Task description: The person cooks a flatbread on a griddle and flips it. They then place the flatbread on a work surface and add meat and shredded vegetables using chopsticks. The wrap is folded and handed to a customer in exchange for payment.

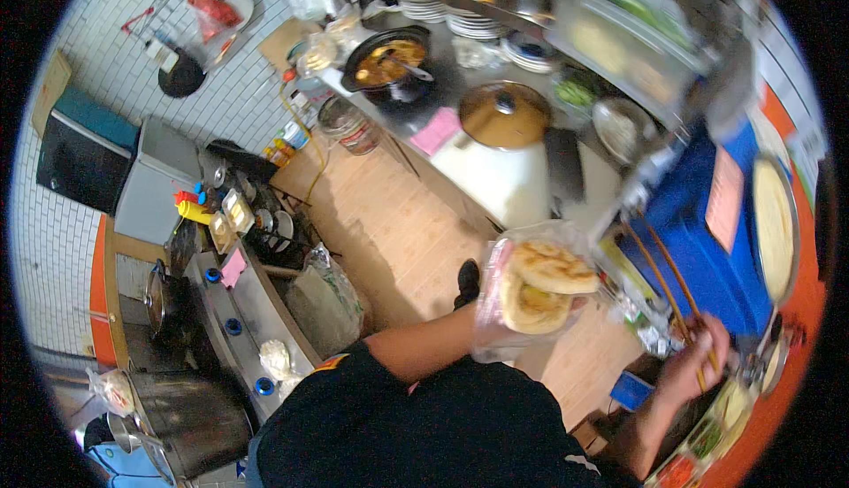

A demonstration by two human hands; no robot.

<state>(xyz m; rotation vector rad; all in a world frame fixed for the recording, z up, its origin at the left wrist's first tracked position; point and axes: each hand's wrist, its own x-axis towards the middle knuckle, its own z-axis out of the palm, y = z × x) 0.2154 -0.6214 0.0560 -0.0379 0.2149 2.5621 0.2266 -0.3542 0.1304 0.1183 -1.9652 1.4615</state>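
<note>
My left hand (489,327) is mostly hidden under a clear plastic bag (492,289) and holds it up in front of my chest. In the bag sits a browned round flatbread (547,279), split so that its two halves gape apart. A small yellowish patch shows between the halves, too blurred to name. Off to the right, my right hand (708,350) grips a pair of long wooden chopsticks (670,266). Their tips point away from me, near the edge of a blue plastic surface (683,222), and nothing visible is pinched between them.
Ahead, the counter bears a white cutting board (504,179), a cleaver (564,163), a lidded pan (505,113) and a pot of stew (391,63). A round pale flatbread (775,229) lies far right. Food trays (706,438) line the lower right. A steel stove (249,329) stands left.
</note>
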